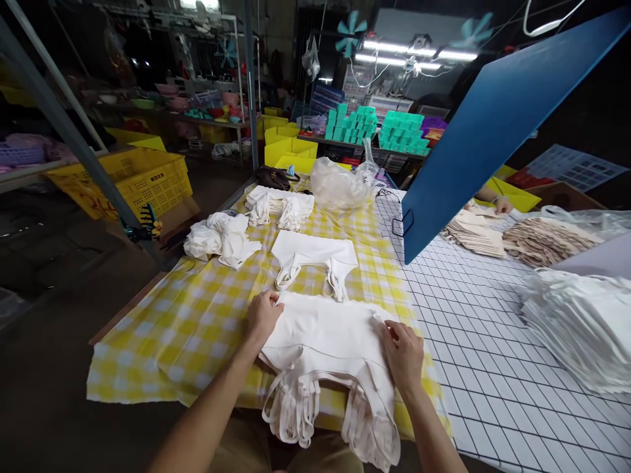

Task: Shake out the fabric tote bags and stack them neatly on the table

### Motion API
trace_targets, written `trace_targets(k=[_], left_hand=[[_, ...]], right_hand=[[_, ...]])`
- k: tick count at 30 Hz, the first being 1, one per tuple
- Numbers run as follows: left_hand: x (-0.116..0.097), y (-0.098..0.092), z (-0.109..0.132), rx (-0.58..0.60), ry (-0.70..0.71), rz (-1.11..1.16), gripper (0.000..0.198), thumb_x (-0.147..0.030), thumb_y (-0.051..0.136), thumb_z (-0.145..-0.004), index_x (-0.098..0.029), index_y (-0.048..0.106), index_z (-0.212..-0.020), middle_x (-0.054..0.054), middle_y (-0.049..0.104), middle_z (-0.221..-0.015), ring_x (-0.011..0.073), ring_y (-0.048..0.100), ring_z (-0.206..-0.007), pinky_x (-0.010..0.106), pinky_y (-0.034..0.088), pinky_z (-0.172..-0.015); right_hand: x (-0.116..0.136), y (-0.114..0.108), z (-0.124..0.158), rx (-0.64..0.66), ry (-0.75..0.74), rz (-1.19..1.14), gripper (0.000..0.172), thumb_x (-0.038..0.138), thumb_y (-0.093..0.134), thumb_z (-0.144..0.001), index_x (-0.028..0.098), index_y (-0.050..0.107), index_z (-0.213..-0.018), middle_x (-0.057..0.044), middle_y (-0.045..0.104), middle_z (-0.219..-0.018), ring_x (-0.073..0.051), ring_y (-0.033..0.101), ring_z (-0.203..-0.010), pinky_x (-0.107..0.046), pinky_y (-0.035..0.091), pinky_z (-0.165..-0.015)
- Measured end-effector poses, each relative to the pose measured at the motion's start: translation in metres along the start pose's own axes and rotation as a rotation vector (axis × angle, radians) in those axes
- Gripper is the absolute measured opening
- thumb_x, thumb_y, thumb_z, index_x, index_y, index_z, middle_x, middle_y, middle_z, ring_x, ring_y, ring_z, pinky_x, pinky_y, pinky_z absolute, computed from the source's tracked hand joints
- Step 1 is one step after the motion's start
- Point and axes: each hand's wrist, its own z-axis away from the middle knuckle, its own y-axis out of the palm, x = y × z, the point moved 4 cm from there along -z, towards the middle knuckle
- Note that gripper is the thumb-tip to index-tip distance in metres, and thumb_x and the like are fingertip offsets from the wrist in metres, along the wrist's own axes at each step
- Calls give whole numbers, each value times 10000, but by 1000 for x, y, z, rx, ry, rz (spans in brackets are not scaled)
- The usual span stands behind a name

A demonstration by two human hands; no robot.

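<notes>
A stack of white strappy tops (325, 328) lies in front of me, its bundled straps hanging past the near table edge. At the upper left corner of the top garment, my left hand (265, 318) has its thumb and fingers closed on the fabric. My right hand (405, 355) pinches the opposite side edge with curled fingers. Just beyond the stack, a single white top (315, 256) is spread flat with its straps toward me. Farther off are a folded white pile (280, 205) and a crumpled white heap (219, 238).
A yellow checked cloth (187, 328) covers my table. Behind the garments sits a clear plastic bag (342, 180). A blue panel (493, 131) stands at the right, with beige stacks (473, 230), a co-worker's hand (501, 205) and a white stack (582, 322) beyond. A yellow crate (148, 177) is left.
</notes>
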Motion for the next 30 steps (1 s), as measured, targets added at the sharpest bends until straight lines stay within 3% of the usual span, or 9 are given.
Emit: trace_targets(k=[4,8,11,14,16,19,25,28,30], left_hand=[[-3,-4,3,-81,55,-84,72,-247,611,-716,-176,623,-714,74,584,-885,243,526,-941,345,399,-766],[-7,-7,5,-106,100,-49,82,-252,597,-726,-188,648,-734,89,590,-977,270,493,-1023,388,388,-833],[-12,-18,6,-91,124,143,61,-235,597,-709,-182,626,-695,66,609,-904,233,531,-946,337,402,-814],[-21,-32,5,61,154,464,165,-324,594,-709,-170,576,-652,7,587,-700,156,550,-710,253,417,-655],[-30,-43,-1,157,160,648,247,-397,606,-691,-159,552,-653,-20,560,-621,122,522,-611,217,393,-569],[-52,-65,-23,180,201,793,313,-435,654,-637,-146,551,-700,-22,578,-625,103,512,-576,194,387,-540],[-105,-117,-62,-4,415,874,315,-420,658,-649,-144,532,-734,-24,579,-642,101,530,-598,201,430,-581],[-105,-129,-52,-63,498,820,259,-380,643,-686,-150,525,-700,-25,579,-658,118,558,-677,218,450,-657],[-88,-123,-35,19,502,746,229,-365,638,-702,-153,552,-705,-4,623,-725,153,591,-774,253,463,-736]], right_hand=[[-2,3,-3,99,103,39,578,689,303,-780,193,599,-752,-88,601,-649,-231,511,-657,-380,352,-699],[-1,-1,-6,164,216,33,478,648,386,-749,224,503,-562,-42,524,-535,-201,463,-579,-339,355,-599],[-3,-15,-8,201,356,-172,398,598,510,-699,215,559,-607,-17,549,-555,-184,485,-575,-302,369,-546],[1,-34,-14,271,406,-500,401,583,580,-671,192,642,-738,-35,627,-657,-218,562,-662,-310,421,-567],[7,-50,-24,305,413,-693,382,548,625,-664,190,665,-792,-50,663,-745,-237,591,-735,-331,454,-624],[15,-75,-55,239,373,-803,324,486,682,-646,201,682,-800,-48,670,-772,-237,590,-788,-348,461,-686],[32,-118,-119,-53,168,-734,285,466,709,-608,213,689,-738,-18,624,-695,-181,530,-699,-312,425,-600],[28,-124,-114,-75,109,-726,249,457,704,-627,234,694,-737,-13,618,-727,-174,526,-725,-308,435,-627],[18,-118,-94,13,105,-684,235,456,701,-642,234,700,-720,-22,620,-766,-183,541,-759,-318,455,-662]])
